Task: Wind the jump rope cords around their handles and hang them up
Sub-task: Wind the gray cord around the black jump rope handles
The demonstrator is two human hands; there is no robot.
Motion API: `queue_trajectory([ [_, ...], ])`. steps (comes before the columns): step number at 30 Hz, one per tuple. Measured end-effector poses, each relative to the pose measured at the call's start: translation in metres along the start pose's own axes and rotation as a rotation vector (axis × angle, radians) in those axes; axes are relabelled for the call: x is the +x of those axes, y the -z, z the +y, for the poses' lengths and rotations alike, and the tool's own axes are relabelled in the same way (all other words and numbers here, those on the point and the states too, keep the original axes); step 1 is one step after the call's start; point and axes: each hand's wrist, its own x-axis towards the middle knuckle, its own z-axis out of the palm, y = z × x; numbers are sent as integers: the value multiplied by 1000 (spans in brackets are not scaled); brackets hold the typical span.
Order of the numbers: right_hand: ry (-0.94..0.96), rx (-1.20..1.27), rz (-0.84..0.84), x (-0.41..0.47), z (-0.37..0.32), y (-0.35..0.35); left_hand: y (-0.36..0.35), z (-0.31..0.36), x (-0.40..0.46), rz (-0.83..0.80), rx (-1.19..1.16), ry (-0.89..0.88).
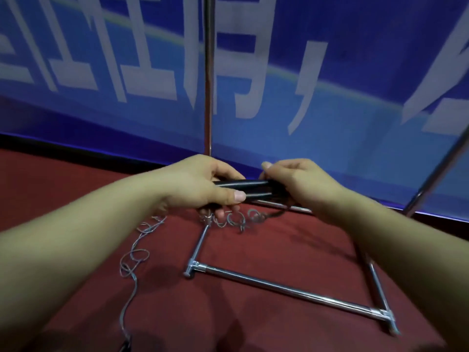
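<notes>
The blue banner (253, 72) behind the metal rack carries large white Chinese characters and 1 comma-like mark. The characters are cropped and skewed; none can be read with certainty. No other text visible.

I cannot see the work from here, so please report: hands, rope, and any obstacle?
Left hand and right hand both grip the black handles. Cord loose on the red cloth, not wound. Chrome rack base lies below.

1. Glossy black handles (253, 189), smooth, plastic by the look.
2. Thin grey cord (132, 260), wiry with a dull sheen.
3. Polished chrome metal rack (286, 288), mirror-bright.
4. Matt red carpet (279, 245), cloth-like nap.
5. Blue banner (330, 72), smooth, faintly shiny.
</notes>
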Motion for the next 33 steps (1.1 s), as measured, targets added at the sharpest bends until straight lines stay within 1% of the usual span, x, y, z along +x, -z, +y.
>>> queue_trajectory([
  [3, 42, -129, -175, -32, -1, 8, -3, 4, -8, 18, -41, -15],
  [5, 64, -100, -185, -38, -5, 15, -5, 8, -7, 66, -58, -29],
  [6, 71, -74, -161, -38, -7, 17, -5, 11, -6, 113, -91, -33],
  [8, 68, -60, -83, -38, -9, 21, -5, 17, -2, 202, -229, -37],
  [11, 55, -3, 46, -38, -12, 20, -7, 28, 9, 317, -504, -43],
  [12, 40, 44, 79, -37, -13, 17, -8, 29, 11, 339, -641, -34],
  [14, 13, 163, 168, -35, -16, 14, -10, 36, 15, 313, -888, -44],
  [15, 8, 223, 207, -33, -18, 11, -12, 40, 18, 282, -944, -46],
  [16, 3, 272, 227, -31, -19, 7, -18, 41, 19, 246, -933, -33],
  [17, 0, 309, 233, -30, -20, 4, -24, 41, 22, 205, -868, -17],
  [19, -14, 365, 200, -26, -23, -2, -40, 40, 27, 135, -737, -20],
  [20, -46, 406, 164, -25, -24, -4, -48, 39, 30, 133, -721, -30],
  [23, -181, 539, 29, -25, -27, -7, -58, 34, 37, 238, -749, -30],
  [25, -227, 549, -33, -23, -25, -10, -57, 28, 42, 295, -792, -13],
  [27, -260, 544, -53, -20, -22, -13, -57, 24, 46, 324, -830, 16],
  [30, -298, 547, -91, -14, -17, -17, -53, 18, 51, 344, -797, 21],
  [33, -304, 494, -109, -10, -12, -19, -52, 11, 55, 345, -783, 11],
])
